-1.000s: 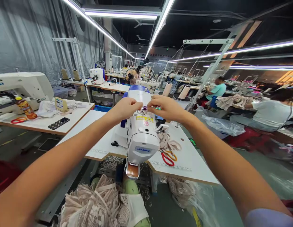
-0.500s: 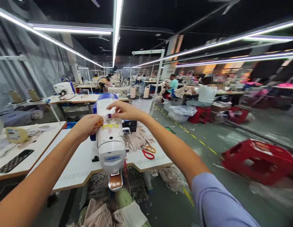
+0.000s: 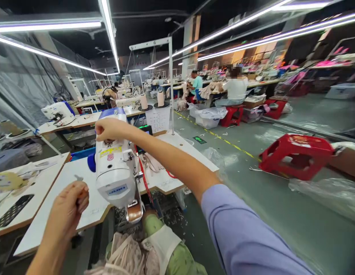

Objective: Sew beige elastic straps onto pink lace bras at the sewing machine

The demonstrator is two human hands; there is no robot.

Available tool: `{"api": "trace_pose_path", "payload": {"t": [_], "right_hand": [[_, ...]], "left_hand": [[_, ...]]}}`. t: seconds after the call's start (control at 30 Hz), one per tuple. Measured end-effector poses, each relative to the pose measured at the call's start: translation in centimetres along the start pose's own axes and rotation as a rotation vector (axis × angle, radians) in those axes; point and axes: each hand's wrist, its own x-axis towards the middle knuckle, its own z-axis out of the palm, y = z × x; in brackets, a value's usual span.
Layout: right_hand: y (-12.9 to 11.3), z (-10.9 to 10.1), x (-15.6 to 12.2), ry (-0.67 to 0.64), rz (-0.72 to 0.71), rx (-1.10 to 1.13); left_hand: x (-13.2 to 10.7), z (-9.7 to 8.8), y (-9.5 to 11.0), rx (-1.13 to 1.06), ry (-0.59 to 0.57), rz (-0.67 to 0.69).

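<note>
My left hand is raised over the white sewing table, left of the sewing machine. Its fingers are closed on a small orange thing, mostly hidden in the fist; a blurred grey tip shows above the fingers. My right hand rests at the top of the white JUKI sewing machine, fingers curled downward. What lies under those fingertips is hidden. Beige fabric strips lie behind the machine, partly covered by my right forearm. More beige fabric pieces are heaped in my lap.
Two thread cones stand behind the machine. On the left table lies a dark patterned phone-like object. A red stool and plastic sheeting are on the floor at right. Other people sit at machines farther back.
My left hand has come away from the machine, down and left, with the orange thing. My right hand has shifted to the machine's far left top edge. The view has turned right.
</note>
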Motion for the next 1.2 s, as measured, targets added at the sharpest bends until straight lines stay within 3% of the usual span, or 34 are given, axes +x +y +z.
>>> {"api": "trace_pose_path", "payload": {"t": [0.1, 0.17, 0.27, 0.3, 0.33, 0.37, 0.47, 0.53, 0.63, 0.73, 0.83, 0.93, 1.03, 1.2], "right_hand": [[-0.7, -1.0, -0.5, 0.065, 0.140, -0.045], [-0.2, -1.1, -3.1, 0.238, 0.143, 0.014], [1.0, 1.9, -11.4, 0.685, 0.076, 0.403], [1.1, 3.9, -15.2, 0.850, 0.080, 0.534], [0.8, 6.5, -19.1, 0.927, 0.128, 0.650], [0.1, 9.4, -23.1, 0.819, 0.244, 0.752], [-3.3, 19.2, -32.5, 0.203, 0.572, 1.025], [-6.0, 24.6, -35.4, 0.049, 0.703, 1.297], [-8.3, 28.6, -35.3, 0.081, 0.818, 1.565], [-8.1, 28.9, -34.2, 0.167, 0.896, 1.578], [-6.8, 28.4, -34.3, 0.223, 0.931, 1.534], [-6.0, 28.5, -35.0, 0.283, 0.936, 1.470], [-6.2, 28.7, -35.0, 0.253, 0.907, 1.463], [-6.5, 29.3, -34.0, 0.288, 0.947, 1.556]], "left_hand": [[-3.9, 0.1, -4.5, 0.144, 0.080, 0.002], [-6.4, 0.1, -7.6, 0.377, 0.097, 0.018], [-9.8, 0.3, -11.9, 0.588, 0.077, 0.115], [-10.8, 0.4, -13.0, 0.622, 0.064, 0.139], [-11.7, 0.6, -14.0, 0.648, 0.050, 0.157], [-12.5, 0.8, -14.8, 0.674, 0.034, 0.172], [-14.5, 1.8, -16.8, 0.746, -0.030, 0.220], [-15.3, 2.6, -17.9, 0.774, -0.083, 0.257], [-15.8, 3.5, -19.1, 0.786, -0.164, 0.285], [-15.8, 3.7, -19.2, 0.724, -0.262, 0.211], [-15.5, 3.0, -18.8, 0.466, -0.354, -0.018], [-15.1, 2.6, -18.9, 0.021, -0.220, -0.247], [-15.0, 3.5, -19.7, -0.286, -0.053, -0.346], [-15.2, 5.7, -20.5, -0.436, -0.099, -0.429]]}}
